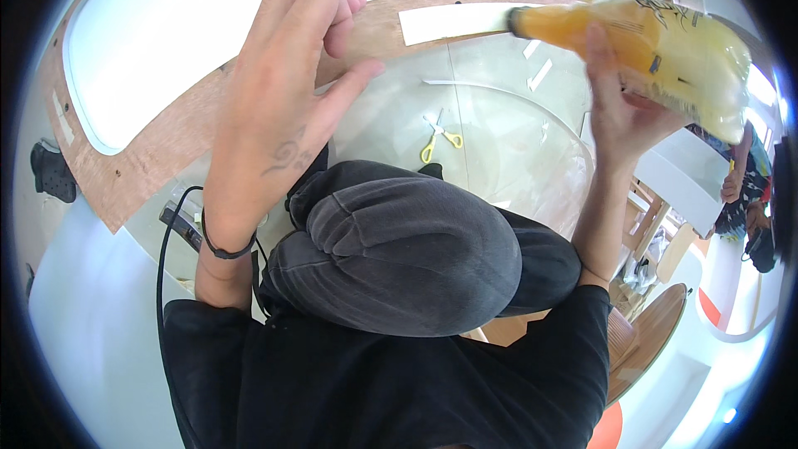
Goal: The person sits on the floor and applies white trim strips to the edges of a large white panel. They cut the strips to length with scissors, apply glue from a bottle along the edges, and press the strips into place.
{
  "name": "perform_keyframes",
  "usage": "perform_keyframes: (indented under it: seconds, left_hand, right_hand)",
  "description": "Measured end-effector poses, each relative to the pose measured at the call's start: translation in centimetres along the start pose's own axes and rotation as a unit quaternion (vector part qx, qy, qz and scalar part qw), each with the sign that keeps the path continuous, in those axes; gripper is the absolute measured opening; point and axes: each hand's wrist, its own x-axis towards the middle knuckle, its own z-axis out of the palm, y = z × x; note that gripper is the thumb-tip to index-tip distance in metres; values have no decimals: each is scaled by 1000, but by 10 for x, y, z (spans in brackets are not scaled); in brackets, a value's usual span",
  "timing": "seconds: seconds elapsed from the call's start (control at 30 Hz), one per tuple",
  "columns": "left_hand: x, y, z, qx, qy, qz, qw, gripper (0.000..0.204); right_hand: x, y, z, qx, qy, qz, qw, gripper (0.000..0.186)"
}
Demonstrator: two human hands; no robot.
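Observation:
My left hand (285, 75) is raised near the edge of a wooden board (125, 166), its fingers curled loosely and the thumb apart, holding nothing visible. My right hand (619, 108) grips a plastic bottle of orange-yellow liquid (682, 58), tilted nearly sideways with its dark cap pointing left. A white strip (445, 25) lies on the board under the bottle's cap end in this view. Yellow-handled scissors (429, 148) lie on the pale surface below, between my hands.
A white panel (166, 17) is set on the board. A dark cable (163, 241) runs beside my left forearm. A dark clog (51, 170) is at far left. Another person (736, 183) is at far right, beside a white bench-like surface (677, 175). A round wooden piece (652, 341) stands lower right.

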Motion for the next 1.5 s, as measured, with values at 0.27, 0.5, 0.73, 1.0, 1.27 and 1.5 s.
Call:
perform_keyframes:
  seconds: [0.27,0.5,0.73,1.0,1.27,1.5]
  left_hand:
    - [1,4,0,-6,-9,-21,1000,43]
    - [5,6,2,-8,7,-3,1000,41]
    - [14,20,32,128,44,47,990,44]
    - [19,20,47,179,62,64,980,51]
    - [23,28,49,193,65,40,978,38]
    - [19,29,50,194,57,28,979,39]
  right_hand:
    - [14,65,-20,14,81,-10,997,60]
    - [20,68,-18,5,60,-13,998,70]
    - [13,64,-14,35,66,11,997,77]
    - [23,119,-37,-38,139,27,989,81]
    - [25,110,-31,-49,176,51,982,63]
    - [15,42,0,62,39,-32,997,74]
